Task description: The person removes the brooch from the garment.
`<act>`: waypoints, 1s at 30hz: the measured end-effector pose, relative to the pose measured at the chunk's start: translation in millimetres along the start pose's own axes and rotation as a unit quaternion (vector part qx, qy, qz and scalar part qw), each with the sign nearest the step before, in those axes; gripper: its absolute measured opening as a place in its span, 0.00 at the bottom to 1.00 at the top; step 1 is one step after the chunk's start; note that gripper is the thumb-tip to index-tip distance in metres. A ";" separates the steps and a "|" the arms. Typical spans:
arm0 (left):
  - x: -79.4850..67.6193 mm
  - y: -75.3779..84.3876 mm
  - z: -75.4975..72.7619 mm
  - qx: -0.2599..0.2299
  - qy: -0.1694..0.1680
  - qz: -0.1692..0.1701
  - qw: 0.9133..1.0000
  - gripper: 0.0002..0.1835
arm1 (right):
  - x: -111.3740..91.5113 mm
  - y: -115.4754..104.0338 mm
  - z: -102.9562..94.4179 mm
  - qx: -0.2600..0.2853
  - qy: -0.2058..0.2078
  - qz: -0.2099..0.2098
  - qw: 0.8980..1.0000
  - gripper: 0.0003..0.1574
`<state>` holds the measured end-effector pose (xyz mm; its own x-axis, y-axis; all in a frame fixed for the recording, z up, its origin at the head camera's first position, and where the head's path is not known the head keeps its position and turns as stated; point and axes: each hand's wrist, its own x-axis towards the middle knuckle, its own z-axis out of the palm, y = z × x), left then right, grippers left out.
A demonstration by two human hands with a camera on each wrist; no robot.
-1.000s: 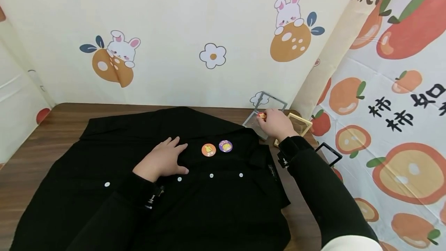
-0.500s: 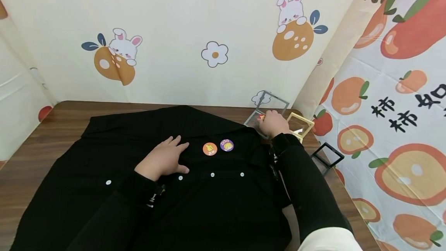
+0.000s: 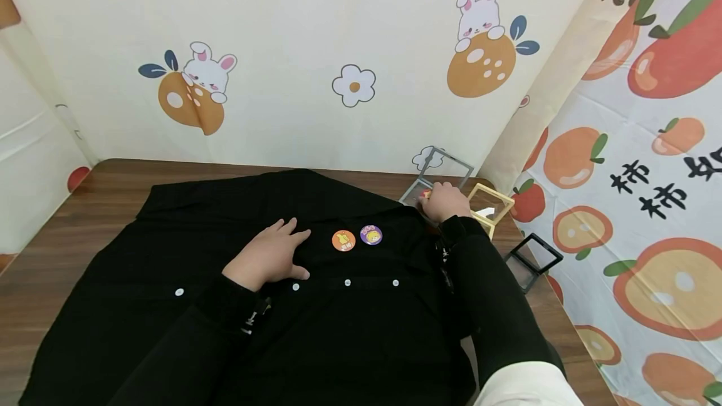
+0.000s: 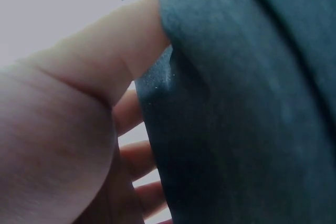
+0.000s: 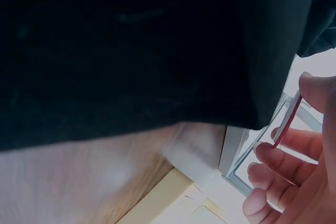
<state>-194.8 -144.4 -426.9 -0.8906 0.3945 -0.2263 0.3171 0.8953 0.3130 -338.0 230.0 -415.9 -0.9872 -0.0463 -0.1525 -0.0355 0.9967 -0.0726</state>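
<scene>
My left hand [image 3: 266, 257] lies spread on a black shirt [image 3: 338, 337], its thumb close to a white button [image 3: 296, 287]. On the shirt are an orange round badge [image 3: 343, 240] and a purple round badge [image 3: 371, 235]. At the back right, my right hand [image 3: 445, 202] pinches a thin, red-edged badge [image 5: 287, 121] between thumb and fingers. That hand is over the base of an open grey clear-windowed case [image 3: 451, 160]. The badge's face is mostly hidden in the head view. In the left wrist view, black cloth fills the right side beside my thumb.
A cream-yellow open case [image 3: 496, 194] stands right of my right hand, and a black open case [image 3: 536, 254] is nearer the table's right edge. The shirt covers much of the wooden table [image 3: 121, 174]. Printed cloth [image 3: 271, 17] hangs directly behind the table.
My right hand has shifted slightly left and nearer relative to the grey case, still pinching the badge. The right sleeve has swung left, uncovering more of the yellow and black cases. My left hand stays put.
</scene>
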 end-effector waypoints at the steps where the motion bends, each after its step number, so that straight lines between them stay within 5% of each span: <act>1: -0.1 0.1 -0.2 0.000 0.001 0.000 1.000 0.45 | 1.2 0.3 0.8 -0.001 0.000 0.000 1.000 0.37; 30: -0.8 -1.0 -1.5 -0.007 0.004 0.003 1.000 0.44 | 4.3 -2.6 5.5 -0.030 0.004 0.000 1.000 0.36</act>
<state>-194.8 -145.9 -425.6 -0.8916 0.3977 -0.2164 0.3177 0.8901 0.3267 -341.3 226.9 -421.8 -0.9884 -0.0461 -0.1448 -0.0445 0.9989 -0.0140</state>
